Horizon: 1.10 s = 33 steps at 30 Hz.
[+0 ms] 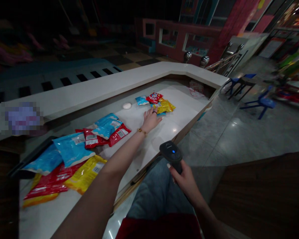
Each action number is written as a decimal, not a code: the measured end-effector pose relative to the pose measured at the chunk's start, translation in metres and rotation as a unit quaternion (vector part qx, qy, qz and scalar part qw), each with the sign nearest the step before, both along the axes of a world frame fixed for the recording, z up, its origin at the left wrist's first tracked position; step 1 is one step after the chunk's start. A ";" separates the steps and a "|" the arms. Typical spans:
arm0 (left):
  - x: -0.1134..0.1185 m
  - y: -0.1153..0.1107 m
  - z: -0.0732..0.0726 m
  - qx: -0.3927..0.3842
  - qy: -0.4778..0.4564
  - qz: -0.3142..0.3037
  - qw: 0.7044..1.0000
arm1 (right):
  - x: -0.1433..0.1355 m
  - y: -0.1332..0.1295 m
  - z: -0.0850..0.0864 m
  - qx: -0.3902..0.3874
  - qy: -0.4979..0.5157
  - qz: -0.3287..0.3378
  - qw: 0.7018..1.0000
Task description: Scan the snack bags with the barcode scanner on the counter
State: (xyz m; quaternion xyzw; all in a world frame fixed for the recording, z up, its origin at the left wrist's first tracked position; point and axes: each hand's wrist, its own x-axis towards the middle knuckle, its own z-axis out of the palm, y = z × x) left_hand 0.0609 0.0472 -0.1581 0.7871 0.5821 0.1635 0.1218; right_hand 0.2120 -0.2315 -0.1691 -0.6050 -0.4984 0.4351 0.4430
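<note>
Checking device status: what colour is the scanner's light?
The scanner's light is blue, seen in the head view.

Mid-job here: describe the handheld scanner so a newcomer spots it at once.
Start at the long white counter. In front of its near edge, by the jeans, the right hand holds the scanner by its handle. Unlike the shiny, colourful packets, it is dark with a glowing blue dot.

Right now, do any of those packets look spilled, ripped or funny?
I can't see any spills or rips. The shiny blue, red and yellow plastic packets on the left just look messy, overlapping at different angles on the white counter. The smaller group of shiny coloured packets by the left hand is jumbled too.
</note>
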 end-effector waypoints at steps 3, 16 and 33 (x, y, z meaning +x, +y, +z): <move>0.016 0.028 -0.002 0.003 0.029 -0.011 1.000 | -0.001 0.002 -0.005 -0.004 0.001 -0.002 1.000; -0.002 0.031 -0.015 -0.006 0.081 -0.053 0.995 | -0.002 -0.002 -0.001 -0.004 -0.001 0.002 1.000; -0.034 -0.046 -0.024 0.028 0.042 -0.033 0.998 | -0.005 -0.016 0.015 0.012 -0.007 -0.004 1.000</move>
